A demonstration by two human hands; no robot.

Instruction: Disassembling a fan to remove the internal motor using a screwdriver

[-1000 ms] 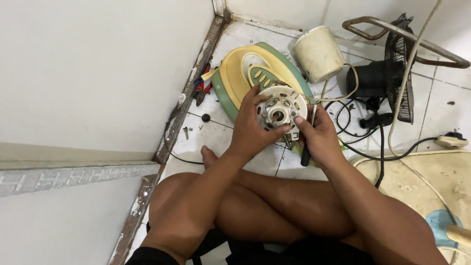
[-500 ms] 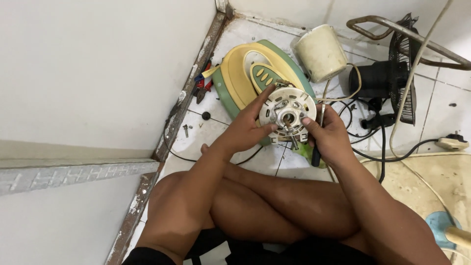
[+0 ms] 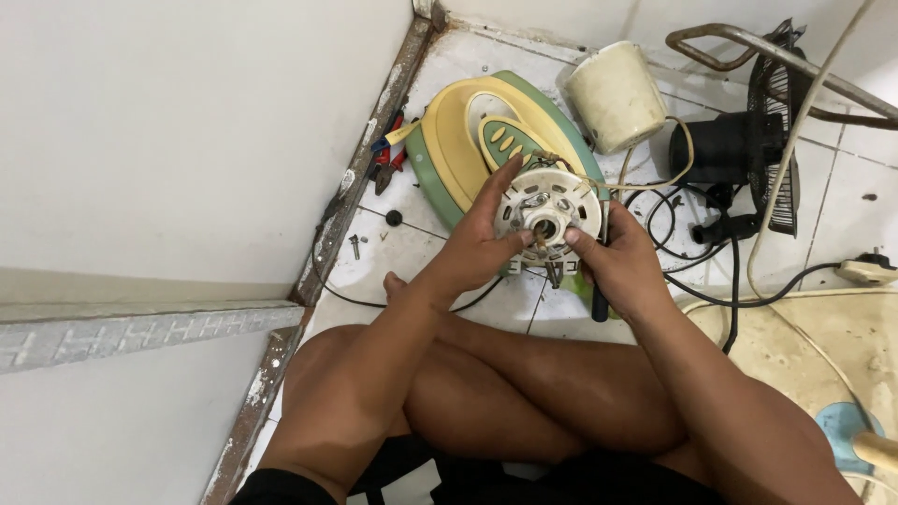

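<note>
white tiled floor, corner wall

1 head-worn view, looking steeply down, close over crossed legs, tiled floor, wall corner

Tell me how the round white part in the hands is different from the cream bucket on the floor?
The round white part is flat like a disc with holes, while the cream bucket is deep and smooth. The part is held up by the left hand and right hand; the bucket lies tipped on the tiles, untouched. Both are pale and round.
</note>
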